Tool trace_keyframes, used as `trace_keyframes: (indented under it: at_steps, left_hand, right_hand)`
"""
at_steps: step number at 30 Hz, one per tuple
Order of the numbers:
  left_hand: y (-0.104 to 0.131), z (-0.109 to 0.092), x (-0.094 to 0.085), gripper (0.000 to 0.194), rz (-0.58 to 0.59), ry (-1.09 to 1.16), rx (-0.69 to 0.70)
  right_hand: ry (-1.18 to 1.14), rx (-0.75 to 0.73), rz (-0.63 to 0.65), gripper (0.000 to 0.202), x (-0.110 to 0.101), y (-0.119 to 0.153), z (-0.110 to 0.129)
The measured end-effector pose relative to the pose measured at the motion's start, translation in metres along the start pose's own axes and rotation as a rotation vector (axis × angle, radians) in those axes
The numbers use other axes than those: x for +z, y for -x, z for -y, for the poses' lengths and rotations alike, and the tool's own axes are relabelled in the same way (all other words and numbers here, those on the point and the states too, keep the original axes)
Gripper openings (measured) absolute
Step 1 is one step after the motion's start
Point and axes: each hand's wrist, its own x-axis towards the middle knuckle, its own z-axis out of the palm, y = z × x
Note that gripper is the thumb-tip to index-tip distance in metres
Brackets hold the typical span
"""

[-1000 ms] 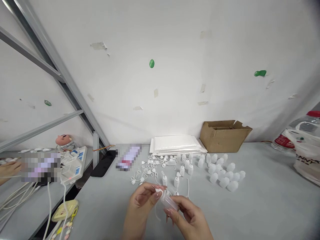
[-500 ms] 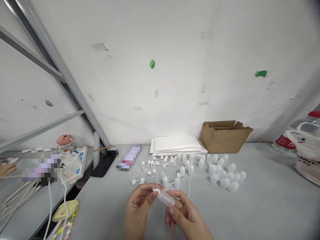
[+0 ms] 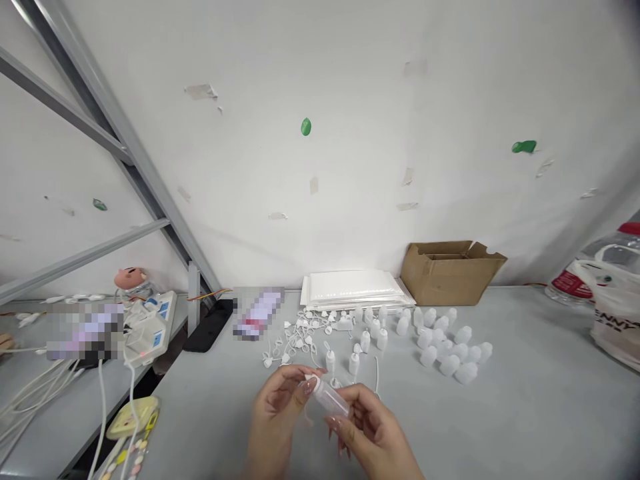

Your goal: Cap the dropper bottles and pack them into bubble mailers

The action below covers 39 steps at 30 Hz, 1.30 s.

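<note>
Between my two hands, a small translucent plastic bottle [image 3: 331,399] is tilted, its white cap end up and to the left. My left hand [image 3: 280,410] pinches the cap end between thumb and fingers. My right hand [image 3: 367,427] grips the lower end of the bottle with thumb and forefinger. Just beyond my hands stand a capped bottle [image 3: 330,362] and another capped bottle [image 3: 354,364]. Behind them lies a pile of white caps with looped straps [image 3: 300,333]. A loose white strap [image 3: 377,377] lies beyond my right hand.
Several bottles without caps [image 3: 450,365] lie at the right. Along the wall are white padded envelopes [image 3: 353,288] and an open cardboard box [image 3: 450,277]. Left are a black phone [image 3: 209,327], a power strip [image 3: 155,340] and cables. A plastic bag [image 3: 615,307] sits far right.
My right fingers have shifted on the bottle toward its lower end. The strap by the cap has swung away from my right forefinger. Another person's hand at far left has moved mostly out of view.
</note>
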Motion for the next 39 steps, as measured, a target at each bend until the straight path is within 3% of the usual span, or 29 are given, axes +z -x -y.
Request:
trace_keyframes:
  at_steps: [6, 8, 11, 13, 19, 23, 26, 28, 31, 33, 36, 39]
  left_hand:
    - [-0.003, 0.000, -0.003, 0.024, 0.138, 0.081, -0.009]
    - [-0.003, -0.001, -0.003, 0.023, 0.130, 0.071, 0.011]
    - [-0.002, -0.002, -0.002, 0.022, 0.063, 0.029, 0.006]
    - [-0.002, -0.001, -0.003, 0.020, 0.059, 0.027, 0.011]
    - [-0.005, -0.005, -0.006, 0.013, 0.300, 0.134, 0.149]
    - [-0.007, -0.011, -0.009, 0.009, 0.344, 0.033, 0.219]
    - [-0.006, -0.013, -0.009, 0.010, 0.266, -0.044, 0.105]
    - [-0.006, -0.011, -0.008, 0.026, 0.256, 0.033, -0.030]
    - [-0.008, -0.007, -0.005, 0.047, 0.344, 0.293, -0.250]
    - [-0.009, -0.005, -0.003, 0.049, 0.399, 0.424, -0.371]
    - [-0.009, -0.004, -0.002, 0.038, 0.413, 0.477, -0.424]
    - [-0.007, -0.005, 0.000, 0.029, 0.400, 0.373, -0.390]
  right_hand:
    - [-0.140, 0.259, 0.262, 0.062, 0.000, -0.007, -0.005]
    - [-0.093, 0.218, 0.202, 0.061, 0.001, -0.005, -0.004]
    - [0.031, 0.044, 0.025, 0.045, 0.001, -0.001, 0.000]
    - [0.044, 0.011, -0.010, 0.040, -0.001, 0.000, 0.001]
    - [-0.436, 0.298, 0.426, 0.038, -0.007, -0.007, -0.003]
    - [-0.571, 0.356, 0.477, 0.039, -0.006, -0.008, -0.004]
    - [-0.612, 0.364, 0.433, 0.041, -0.005, -0.008, 0.000]
    - [-0.638, 0.360, 0.389, 0.042, -0.005, -0.008, 0.003]
    - [-0.664, 0.337, 0.324, 0.041, -0.007, -0.010, 0.006]
    - [-0.662, 0.307, 0.275, 0.041, -0.008, -0.011, 0.007]
    - [-0.630, 0.246, 0.185, 0.042, -0.011, -0.011, 0.008]
    - [-0.577, 0.205, 0.128, 0.041, -0.014, -0.010, 0.010]
